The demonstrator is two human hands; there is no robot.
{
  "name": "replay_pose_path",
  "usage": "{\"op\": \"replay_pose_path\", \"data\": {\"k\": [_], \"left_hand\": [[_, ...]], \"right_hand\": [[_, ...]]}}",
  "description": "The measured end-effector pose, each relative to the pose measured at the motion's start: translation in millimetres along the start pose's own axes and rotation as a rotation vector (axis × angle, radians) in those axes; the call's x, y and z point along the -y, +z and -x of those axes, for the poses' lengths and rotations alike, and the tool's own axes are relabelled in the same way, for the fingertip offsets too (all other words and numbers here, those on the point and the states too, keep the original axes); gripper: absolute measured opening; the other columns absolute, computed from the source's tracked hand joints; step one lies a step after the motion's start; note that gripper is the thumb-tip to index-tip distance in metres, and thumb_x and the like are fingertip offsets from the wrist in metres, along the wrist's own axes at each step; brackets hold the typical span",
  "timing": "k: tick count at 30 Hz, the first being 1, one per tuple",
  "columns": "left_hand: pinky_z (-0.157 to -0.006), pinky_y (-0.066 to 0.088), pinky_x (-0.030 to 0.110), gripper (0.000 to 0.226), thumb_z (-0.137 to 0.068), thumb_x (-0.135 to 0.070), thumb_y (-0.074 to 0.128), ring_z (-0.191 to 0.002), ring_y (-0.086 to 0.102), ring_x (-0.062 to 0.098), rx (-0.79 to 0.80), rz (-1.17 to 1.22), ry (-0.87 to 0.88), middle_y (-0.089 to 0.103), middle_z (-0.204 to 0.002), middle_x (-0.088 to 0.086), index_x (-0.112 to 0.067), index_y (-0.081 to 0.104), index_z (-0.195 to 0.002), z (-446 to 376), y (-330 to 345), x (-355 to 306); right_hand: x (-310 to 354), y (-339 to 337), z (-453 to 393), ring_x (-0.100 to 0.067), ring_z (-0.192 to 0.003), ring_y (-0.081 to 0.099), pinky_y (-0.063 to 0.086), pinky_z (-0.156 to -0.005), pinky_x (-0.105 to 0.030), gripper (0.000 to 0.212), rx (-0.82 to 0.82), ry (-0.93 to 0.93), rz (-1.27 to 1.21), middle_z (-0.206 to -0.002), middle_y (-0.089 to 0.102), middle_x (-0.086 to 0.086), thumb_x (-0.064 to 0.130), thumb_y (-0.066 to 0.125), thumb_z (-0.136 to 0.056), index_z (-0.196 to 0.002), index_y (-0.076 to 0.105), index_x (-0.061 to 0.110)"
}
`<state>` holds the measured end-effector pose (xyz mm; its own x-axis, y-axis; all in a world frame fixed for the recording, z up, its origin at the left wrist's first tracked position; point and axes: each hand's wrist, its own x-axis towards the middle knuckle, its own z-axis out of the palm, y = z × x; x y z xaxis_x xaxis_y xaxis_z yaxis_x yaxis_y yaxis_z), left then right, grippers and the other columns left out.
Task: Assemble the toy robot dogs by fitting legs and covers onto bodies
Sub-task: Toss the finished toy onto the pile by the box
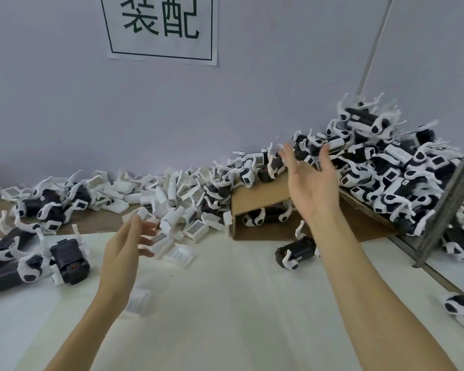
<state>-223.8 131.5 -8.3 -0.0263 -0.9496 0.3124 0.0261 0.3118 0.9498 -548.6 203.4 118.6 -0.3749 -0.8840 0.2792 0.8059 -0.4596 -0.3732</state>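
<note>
Two hands, grips wide & empty: right hand (pixel 312 183) before dog pile (pixel 391 167), left hand (pixel 126 245) beside covers (pixel 172 210).

Single view, head-worn wide-angle camera, looking forward and slightly down across the bench (pixel 225 303) toward the back wall (pixel 252 89). Close range: both forearms enter from the bottom edge, left hand (pixel 123 253) at lower centre-left, right hand (pixel 312 188) higher at centre-right. Wall sign (pixel 161 28) is cut off by the top edge. Heap of toy dogs (pixel 386 162) fills the right side. Edges bend from lens distortion. No second view, so no overlap.
</note>
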Motion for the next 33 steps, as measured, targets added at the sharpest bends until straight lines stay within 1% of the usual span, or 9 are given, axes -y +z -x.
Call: {"op": "replay_pose_path", "data": {"k": [3, 5, 8, 11, 14, 18, 25, 28, 33], "left_hand": [[-0.085, 0.046, 0.033, 0.015, -0.107, -0.037, 0.062, -0.104, 0.061, 0.024, -0.179, -0.563, 0.345, 0.068, -0.107, 0.003, -0.026, 0.069, -0.099, -6, -11, 10], [-0.097, 0.036, 0.050, 0.027, -0.101, -0.038, 0.064, -0.120, 0.049, 0.042, -0.333, -0.977, 0.416, 0.059, -0.127, 0.019, -0.013, 0.067, -0.110, -13, -25, 21], [-0.094, 0.034, 0.071, 0.052, -0.091, -0.042, 0.078, -0.124, 0.043, 0.056, -0.317, -1.280, 0.187, 0.047, -0.135, 0.037, 0.003, 0.066, -0.115, -16, -44, 33], [-0.090, 0.040, 0.065, 0.049, -0.090, -0.038, 0.082, -0.118, 0.048, 0.055, -0.175, -1.389, -0.032, 0.055, -0.117, 0.036, 0.008, 0.073, -0.103, -14, -55, 40], [-0.090, 0.040, 0.062, 0.025, -0.093, -0.013, 0.077, -0.119, 0.048, 0.054, -0.172, -1.376, -0.038, 0.058, -0.121, 0.035, 0.009, 0.073, -0.105, -20, -60, 42], [-0.088, 0.040, 0.061, 0.030, -0.085, 0.006, 0.069, -0.117, 0.052, 0.053, -0.208, -1.337, 0.034, 0.063, -0.115, 0.036, 0.012, 0.069, -0.114, -20, -59, 37], [-0.067, 0.049, 0.048, 0.042, -0.084, -0.022, 0.063, -0.105, 0.055, 0.040, -0.300, -1.040, 0.500, 0.070, -0.101, 0.013, -0.007, 0.072, -0.122, -11, -33, 7], [-0.073, 0.044, 0.037, 0.041, -0.082, -0.027, 0.059, -0.101, 0.053, 0.023, -0.140, -0.681, 0.545, 0.066, -0.098, -0.005, -0.018, 0.073, -0.120, 7, -8, -4], [-0.095, 0.048, 0.036, 0.041, -0.075, -0.024, 0.054, -0.108, 0.061, 0.023, 0.231, -0.291, 0.516, 0.072, -0.109, -0.009, -0.019, 0.075, -0.111, 40, 24, -12]], "right_hand": [[-44, -30, 22, -0.033, -0.131, 0.063, 0.055, -0.105, -0.034, 0.055, -0.006, 0.133, 0.158, -0.141, 0.062, -0.027, 0.029, 0.057, -0.107, -0.153, 0.039, 0.003], [-79, -52, 43, -0.032, -0.120, 0.070, 0.061, -0.092, -0.034, 0.041, -0.067, 0.262, 0.218, -0.131, 0.069, -0.024, 0.025, 0.059, -0.107, -0.139, 0.057, 0.000], [-120, -73, 67, -0.023, -0.092, 0.074, 0.062, -0.078, -0.030, 0.027, -0.171, 0.399, 0.356, -0.107, 0.074, -0.013, 0.023, 0.062, -0.104, -0.116, 0.079, 0.005], [-134, -76, 75, -0.018, -0.077, 0.070, 0.061, -0.070, -0.028, 0.026, -0.239, 0.463, 0.391, -0.091, 0.072, -0.007, 0.021, 0.061, -0.104, -0.102, 0.083, 0.008], [-133, -72, 75, -0.018, -0.071, 0.066, 0.058, -0.066, -0.027, 0.026, -0.255, 0.493, 0.379, -0.085, 0.070, -0.006, 0.021, 0.060, -0.103, -0.102, 0.083, 0.008], [-133, -74, 76, -0.019, -0.072, 0.064, 0.057, -0.065, -0.027, 0.025, -0.272, 0.525, 0.413, -0.085, 0.068, -0.006, 0.022, 0.060, -0.103, -0.107, 0.079, 0.006], [-141, -76, 80, -0.020, -0.069, 0.067, 0.057, -0.065, -0.028, 0.025, -0.253, 0.567, 0.470, -0.085, 0.069, -0.008, 0.022, 0.061, -0.101, -0.112, 0.075, 0.003], [-146, -73, 82, -0.027, -0.087, 0.074, 0.061, -0.074, -0.032, 0.031, -0.186, 0.556, 0.480, -0.104, 0.074, -0.018, 0.026, 0.062, -0.103, -0.121, 0.071, 0.003], [-149, -69, 89, -0.037, -0.122, 0.067, 0.056, -0.101, -0.042, 0.046, 0.038, 0.566, 0.473, -0.133, 0.067, -0.024, 0.037, 0.068, -0.100, -0.135, 0.066, 0.008]]}}
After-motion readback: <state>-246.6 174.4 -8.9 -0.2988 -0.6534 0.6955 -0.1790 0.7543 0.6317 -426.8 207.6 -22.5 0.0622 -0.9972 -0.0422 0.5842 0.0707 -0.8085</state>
